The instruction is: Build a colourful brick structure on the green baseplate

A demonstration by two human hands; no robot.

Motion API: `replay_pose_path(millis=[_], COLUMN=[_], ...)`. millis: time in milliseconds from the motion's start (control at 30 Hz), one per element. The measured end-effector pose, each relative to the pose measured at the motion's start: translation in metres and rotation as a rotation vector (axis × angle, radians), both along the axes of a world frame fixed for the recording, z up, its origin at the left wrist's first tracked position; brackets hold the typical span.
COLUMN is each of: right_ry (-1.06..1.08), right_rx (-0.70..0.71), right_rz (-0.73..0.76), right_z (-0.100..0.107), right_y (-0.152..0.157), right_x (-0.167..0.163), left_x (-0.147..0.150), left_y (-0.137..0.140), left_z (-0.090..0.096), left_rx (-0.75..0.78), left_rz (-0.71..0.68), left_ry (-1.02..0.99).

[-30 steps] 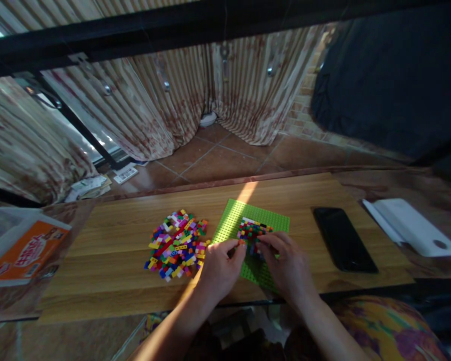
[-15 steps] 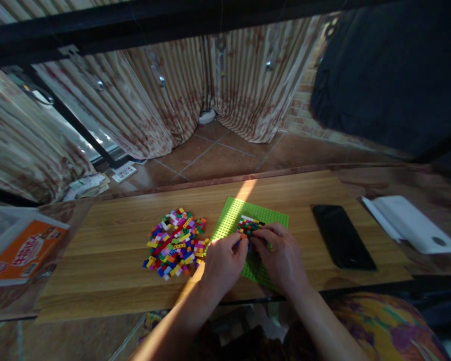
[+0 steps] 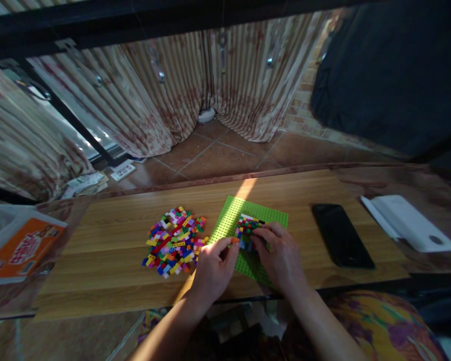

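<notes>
A green studded baseplate [image 3: 272, 214] lies on the wooden board, with a low block of small multicoloured toy bricks [image 3: 247, 224] built on its middle. My left hand [image 3: 213, 263] is at the plate's left side, thumb and forefinger closed on a small orange toy brick [image 3: 235, 240]. Bent over the right side of the built block is my right hand [image 3: 280, 250]. Its fingertips are pinched together low against the bricks, and what lies between them is hidden. Left of the plate spreads a loose pile of toy bricks [image 3: 176, 243] in many colours.
On the right of the wooden board [image 3: 108, 245] lies a black phone [image 3: 343, 235]. Beyond it rests a white flat case [image 3: 409, 223]. At the far left is a clear container with an orange label [image 3: 24, 248]. A sunlight strip crosses the board and plate.
My left hand has drawn back left and slightly down from the built bricks, carrying the orange toy brick and uncovering more of the block. My right hand has stayed almost in place.
</notes>
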State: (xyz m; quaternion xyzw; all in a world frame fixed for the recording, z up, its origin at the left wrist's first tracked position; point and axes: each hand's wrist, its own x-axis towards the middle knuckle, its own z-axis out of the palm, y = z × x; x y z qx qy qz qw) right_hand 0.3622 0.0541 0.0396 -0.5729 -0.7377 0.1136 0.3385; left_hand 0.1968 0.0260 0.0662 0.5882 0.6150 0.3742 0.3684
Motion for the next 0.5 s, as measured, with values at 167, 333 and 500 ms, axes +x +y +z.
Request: replay_pose_path(millis=[167,333,500], right_ry=[0.012,0.024,0.087], right_rx=[0.010,0.017,0.011], right_rz=[-0.015,-0.043,-0.045], right_z=[0.000,0.000,0.003], right_y=[0.001,0.000,-0.002], right_x=[-0.001,-0.003,-0.003], left_x=[-0.002,-0.006,-0.011], left_y=[-0.005,-0.011,-0.019], left_z=[-0.007,-0.017,-0.025], left_rx=[-0.010,0.009,0.022], left_rz=[-0.011,-0.011,-0.006], left_ry=[0.002,-0.009,-0.061])
